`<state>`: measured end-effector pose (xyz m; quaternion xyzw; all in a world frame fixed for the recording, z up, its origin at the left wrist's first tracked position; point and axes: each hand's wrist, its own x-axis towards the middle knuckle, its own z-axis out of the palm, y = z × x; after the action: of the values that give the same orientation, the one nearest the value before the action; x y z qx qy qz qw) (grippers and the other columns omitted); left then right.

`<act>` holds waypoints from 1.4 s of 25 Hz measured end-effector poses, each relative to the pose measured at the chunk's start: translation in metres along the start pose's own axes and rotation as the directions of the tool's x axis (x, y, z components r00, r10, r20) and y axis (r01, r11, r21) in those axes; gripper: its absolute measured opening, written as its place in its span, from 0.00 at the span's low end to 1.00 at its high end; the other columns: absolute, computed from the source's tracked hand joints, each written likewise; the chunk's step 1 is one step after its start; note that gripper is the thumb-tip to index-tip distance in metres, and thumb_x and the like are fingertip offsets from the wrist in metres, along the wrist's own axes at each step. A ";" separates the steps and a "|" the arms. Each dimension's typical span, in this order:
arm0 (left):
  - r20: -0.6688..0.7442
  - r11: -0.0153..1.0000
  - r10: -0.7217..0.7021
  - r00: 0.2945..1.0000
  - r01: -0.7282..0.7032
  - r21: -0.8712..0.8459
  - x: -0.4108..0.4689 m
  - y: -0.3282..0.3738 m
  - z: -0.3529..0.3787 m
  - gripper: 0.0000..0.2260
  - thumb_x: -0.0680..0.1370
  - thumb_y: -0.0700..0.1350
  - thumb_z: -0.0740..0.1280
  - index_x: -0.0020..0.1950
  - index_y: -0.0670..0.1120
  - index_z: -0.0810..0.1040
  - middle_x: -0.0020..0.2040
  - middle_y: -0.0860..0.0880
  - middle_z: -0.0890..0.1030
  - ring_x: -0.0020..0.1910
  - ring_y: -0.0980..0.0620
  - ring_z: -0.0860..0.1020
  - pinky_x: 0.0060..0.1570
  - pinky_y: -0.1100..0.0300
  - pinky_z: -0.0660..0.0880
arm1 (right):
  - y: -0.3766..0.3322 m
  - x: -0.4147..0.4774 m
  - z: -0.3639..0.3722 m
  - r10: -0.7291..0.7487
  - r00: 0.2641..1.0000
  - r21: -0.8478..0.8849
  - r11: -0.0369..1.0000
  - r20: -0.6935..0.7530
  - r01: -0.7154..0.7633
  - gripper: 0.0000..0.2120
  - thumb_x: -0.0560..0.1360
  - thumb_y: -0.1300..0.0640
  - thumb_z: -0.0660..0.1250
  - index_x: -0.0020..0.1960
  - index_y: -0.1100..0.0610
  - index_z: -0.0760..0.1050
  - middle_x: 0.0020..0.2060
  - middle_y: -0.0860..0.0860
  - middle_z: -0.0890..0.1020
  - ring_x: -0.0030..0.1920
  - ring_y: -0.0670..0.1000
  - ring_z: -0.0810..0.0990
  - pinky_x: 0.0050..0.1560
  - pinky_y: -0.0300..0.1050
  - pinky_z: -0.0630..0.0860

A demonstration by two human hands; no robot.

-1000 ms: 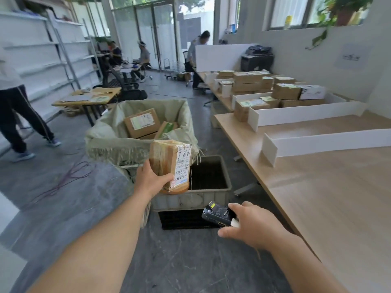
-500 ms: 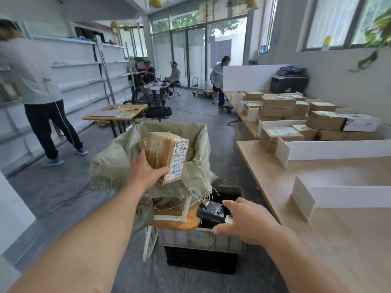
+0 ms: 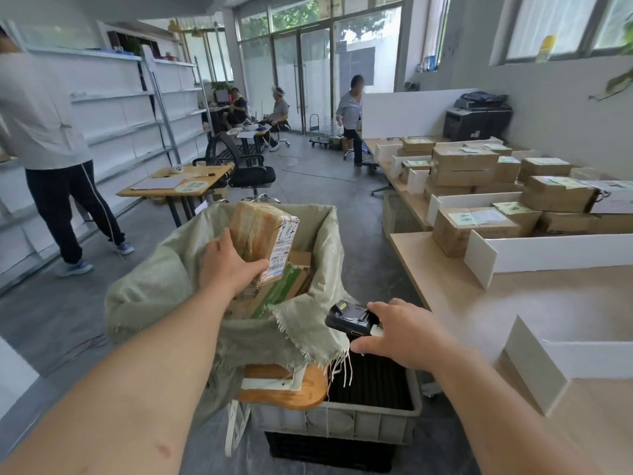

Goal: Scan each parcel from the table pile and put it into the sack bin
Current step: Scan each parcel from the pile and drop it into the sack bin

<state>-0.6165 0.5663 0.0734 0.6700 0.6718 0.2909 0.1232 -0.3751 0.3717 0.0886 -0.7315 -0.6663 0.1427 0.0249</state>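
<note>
- Two bare forearms [image 3: 137, 389] are stretching forward from the lower edge of the view.
- The right hand [image 3: 407, 334] is gripping a black handheld scanner [image 3: 349, 318], with its fingers curled over the body and its thumb sticking out below. It is hovering above the grey crate [image 3: 342, 423], just beside the frayed edge of the sack bin [image 3: 164, 282].
- The grey crate is sitting on a black crate [image 3: 329, 454], and a wooden seat [image 3: 284, 392] is poking over its left rim under the sack cloth.
- The left hand [image 3: 227, 265] is clasping the parcel [image 3: 265, 240], a tape-wrapped brown box with a white label. The thumb is lying across its lower front and the fingers are wrapping round its left side.
- The parcel is hanging tilted over the open mouth of the sack bin, just above the boxes [image 3: 281, 289] lying inside. I cannot tell whether it is touching them.
- The table [image 3: 462, 303] is running along the right side, with white dividers [image 3: 534, 365] standing on it and the parcel pile [image 3: 476, 228] lying farther back.
- A person in a white top [image 3: 44, 132] is standing at the left by the white shelves [image 3: 113, 108].
- A small desk [image 3: 178, 181] and an office chair [image 3: 250, 173] are standing behind the sack bin, and three more people are gathering near the glass doors [image 3: 315, 73].
</note>
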 end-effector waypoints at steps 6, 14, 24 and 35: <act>0.017 0.992 0.076 0.997 -0.077 0.099 0.091 0.029 0.020 0.48 0.68 0.61 0.73 0.78 0.48 0.50 0.73 0.41 0.61 0.72 0.41 0.62 0.63 0.45 0.69 | 0.005 0.076 -0.018 0.101 0.995 0.032 0.994 -0.016 -0.101 0.40 0.69 0.27 0.63 0.73 0.50 0.65 0.59 0.51 0.74 0.58 0.54 0.75 0.58 0.51 0.74; 0.097 0.952 0.275 0.956 -0.285 0.108 0.157 0.043 0.093 0.37 0.77 0.55 0.67 0.79 0.45 0.51 0.79 0.42 0.49 0.77 0.41 0.51 0.74 0.44 0.57 | 0.015 0.128 -0.013 0.271 0.963 0.088 0.959 -0.005 -0.269 0.41 0.69 0.28 0.64 0.75 0.48 0.62 0.59 0.50 0.73 0.59 0.53 0.74 0.58 0.49 0.73; 0.116 0.784 0.609 0.784 -0.574 -0.236 0.115 0.111 0.130 0.31 0.78 0.51 0.67 0.77 0.44 0.60 0.77 0.44 0.60 0.75 0.45 0.58 0.73 0.53 0.54 | 0.026 0.066 -0.004 0.449 0.891 0.156 0.887 -0.064 -0.435 0.36 0.70 0.29 0.64 0.71 0.48 0.66 0.54 0.49 0.74 0.52 0.52 0.75 0.49 0.46 0.74; 0.250 0.519 0.854 0.456 -0.731 -0.443 -0.112 0.188 0.134 0.30 0.78 0.52 0.66 0.76 0.45 0.61 0.75 0.45 0.62 0.74 0.47 0.60 0.72 0.52 0.57 | 0.037 -0.151 0.040 0.741 0.653 0.310 0.664 -0.154 -0.680 0.30 0.69 0.31 0.66 0.64 0.48 0.72 0.49 0.47 0.73 0.49 0.52 0.74 0.46 0.46 0.69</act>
<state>-0.3779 0.4755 0.0456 0.9289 0.1827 0.2443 0.2098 -0.3597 0.2134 0.0682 -0.9388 -0.2934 0.1154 0.1387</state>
